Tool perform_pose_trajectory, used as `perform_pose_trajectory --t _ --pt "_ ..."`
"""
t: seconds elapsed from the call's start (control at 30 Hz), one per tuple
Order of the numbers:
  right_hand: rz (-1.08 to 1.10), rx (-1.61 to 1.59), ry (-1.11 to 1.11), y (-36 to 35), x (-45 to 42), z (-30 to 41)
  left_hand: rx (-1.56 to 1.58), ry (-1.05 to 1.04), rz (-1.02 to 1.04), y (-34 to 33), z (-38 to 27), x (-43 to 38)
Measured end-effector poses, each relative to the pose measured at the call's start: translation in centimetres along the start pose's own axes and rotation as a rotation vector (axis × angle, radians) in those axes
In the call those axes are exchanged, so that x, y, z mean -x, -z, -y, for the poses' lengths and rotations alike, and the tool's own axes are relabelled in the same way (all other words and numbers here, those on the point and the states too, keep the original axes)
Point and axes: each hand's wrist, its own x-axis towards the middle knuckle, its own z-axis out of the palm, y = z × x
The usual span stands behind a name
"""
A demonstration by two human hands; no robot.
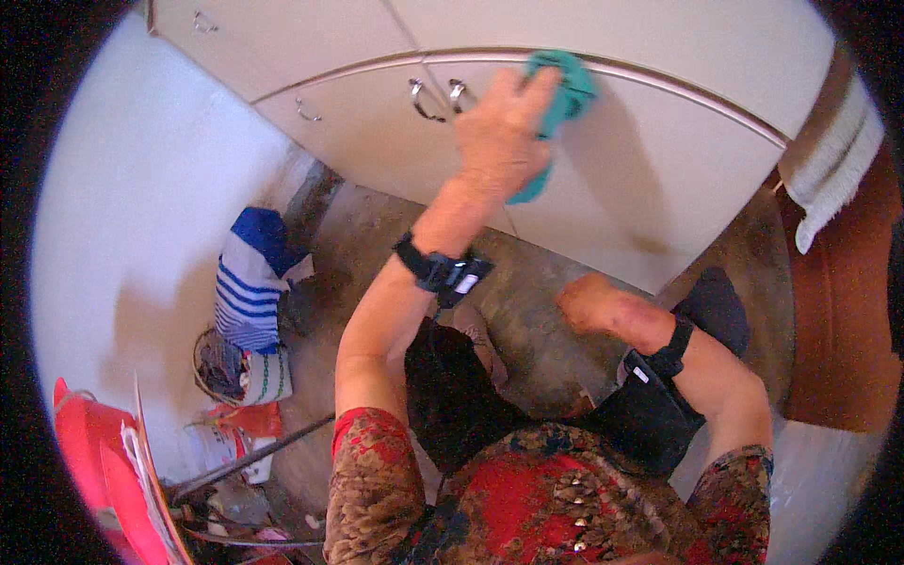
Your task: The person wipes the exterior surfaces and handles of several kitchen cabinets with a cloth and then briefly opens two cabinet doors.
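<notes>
My left hand [501,134] is pressed around a green cloth [571,95] against the upper part of a pale cabinet door [635,155], just below the metal-coloured edge strip [678,92]. Part of the cloth hangs below the palm. Left of this hand are two curved metal handles, one [425,102] on the neighbouring door and one [457,92] partly beside my fingers. My right hand [590,304] hangs low in front of my knees, away from the cabinet, its fingers curled; whether anything is inside cannot be seen. Both wrists wear black straps with small devices.
A blue and white striped cloth [247,304] lies over things by the left wall, above a woven basket [272,374]. Red items [106,459] and a dark rod [254,459] are at lower left. A white towel [837,155] hangs at right by brown wooden furniture [840,318].
</notes>
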Motion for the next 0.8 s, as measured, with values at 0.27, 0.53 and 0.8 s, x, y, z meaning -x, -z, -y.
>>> perform_pose_trajectory --t 0.27,0.53,0.8 --pt "-0.091 -0.062 -0.037 0.4 0.3 -0.1 -0.021 0.006 -0.039 -0.8 4.1 1.2" --pt "-0.148 -0.088 0.027 1.7 1.5 -0.1 -0.154 0.305 -0.185 -1.6 9.5 0.3" --pt "-0.064 -0.114 -0.038 0.5 -0.6 0.1 0.175 -0.144 -0.189 -3.7 -5.1 -0.8"
